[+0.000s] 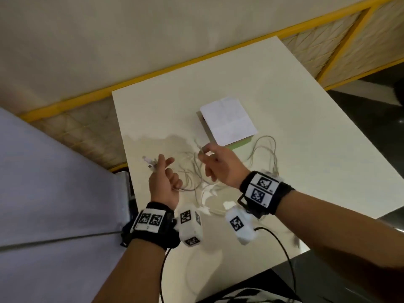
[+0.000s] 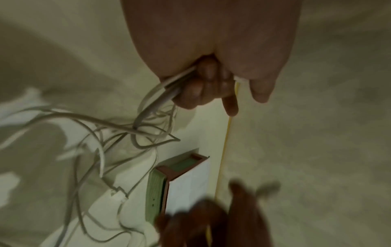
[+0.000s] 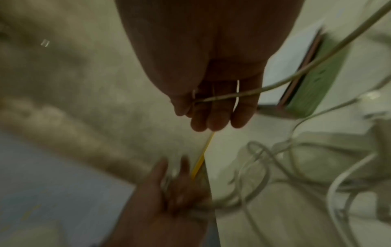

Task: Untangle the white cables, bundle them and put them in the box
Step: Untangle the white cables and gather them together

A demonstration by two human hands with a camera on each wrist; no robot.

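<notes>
The left hand (image 1: pixel 162 182) has its fingers curled around several white cables (image 1: pixel 192 171) with the plugs sticking out. The right hand (image 1: pixel 220 165) pinches one cable. Loose loops hang between both hands, near the box (image 1: pixel 227 123) on the table (image 1: pixel 306 127).

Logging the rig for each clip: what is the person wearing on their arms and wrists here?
Both forearms are bare, no sleeves. The left wrist band and the right wrist band are black, each with white plates printed with black square codes. A white camera block with the same codes hangs under each wrist, and thin black cables trail back.
</notes>
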